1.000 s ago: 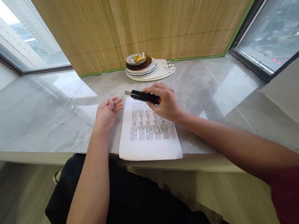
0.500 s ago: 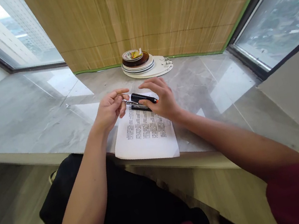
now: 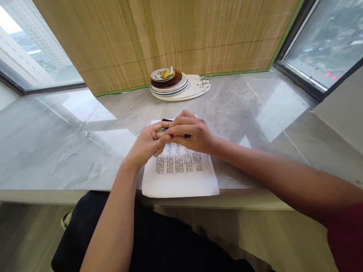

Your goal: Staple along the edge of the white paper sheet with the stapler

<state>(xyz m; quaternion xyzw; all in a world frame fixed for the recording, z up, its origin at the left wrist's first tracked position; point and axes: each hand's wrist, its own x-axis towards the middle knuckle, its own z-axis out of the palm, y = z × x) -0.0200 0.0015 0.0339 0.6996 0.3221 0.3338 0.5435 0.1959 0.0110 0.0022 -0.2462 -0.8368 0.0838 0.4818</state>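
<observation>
My left hand point(image 3: 148, 145) is closed, its fingertips meeting those of my right hand; whatever small thing they pinch is too hidden to name. My right hand point(image 3: 195, 133) curls over a black stapler point(image 3: 167, 120), most of which the fingers cover. Only a dark end and a bit of metal show between the hands. Beneath them, a sheet of printed paper point(image 3: 179, 185) lies on the grey stone ledge point(image 3: 102, 163), its near edge reaching the ledge's front.
Behind the hands stands a stack of plates point(image 3: 170, 89), with an oval platter point(image 3: 199, 87) at the bottom and a yellow wrapper point(image 3: 167, 73) on top. A bamboo blind point(image 3: 166, 27) hangs behind, with windows on both sides. A black bag-like item point(image 3: 80, 236) sits below left.
My hands have come together over the stapler. The right fingers, raised and spread before, have folded down toward the left fingertips. The view has shifted slightly.
</observation>
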